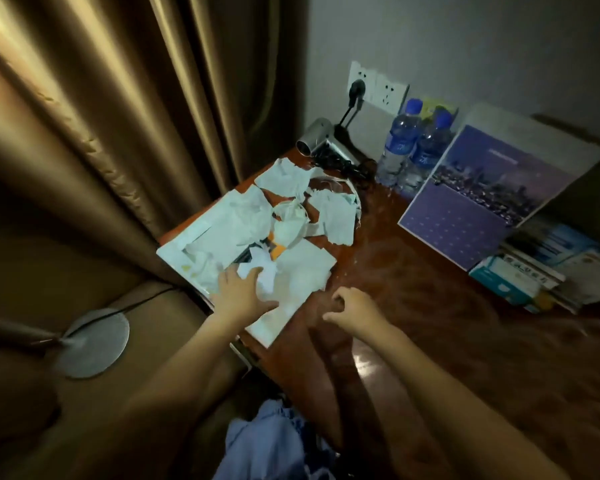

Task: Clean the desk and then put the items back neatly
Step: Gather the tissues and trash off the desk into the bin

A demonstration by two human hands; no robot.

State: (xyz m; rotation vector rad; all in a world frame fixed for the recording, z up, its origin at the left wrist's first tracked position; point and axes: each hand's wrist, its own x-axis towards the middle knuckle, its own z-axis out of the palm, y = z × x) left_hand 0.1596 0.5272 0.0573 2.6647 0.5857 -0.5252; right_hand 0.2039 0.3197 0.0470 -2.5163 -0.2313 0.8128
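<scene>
Tabletop: dark reddish-brown glossy wooden tabletop [430, 306], pretty dim lighting, with a glare spot near the front edge.

Mess: a heap of crumpled and torn white tissue paper [291, 209] piled over the left end of the tabletop, partly on a flat white sheet [305, 268] that sticks out past the left edge. Something orange [278, 251] peeks out from under the pile; can't tell what it is.

Left grip: left hand [243, 289] has its fingers spread and lies flat on the scraps at the near end of the pile, pressing down, not wrapped around anything.

Right grip: right hand [352, 308] hovers just over bare wood right beside the pile, fingers loosely curled, holding nothing.

Back corner: silver hair dryer [317, 142] with a black cord, plugged into a white wall socket strip [378, 86].

Next to it: two clear plastic water bottles with blue caps and labels [413, 147], standing side by side.

Right side: purple booklet with a city skyline photo [482, 195] leaning against the wall, with a stack of blue-and-white boxes and booklets [534, 271] in front of it.

Left of the tabletop: brown satin curtain [101, 116].
</scene>
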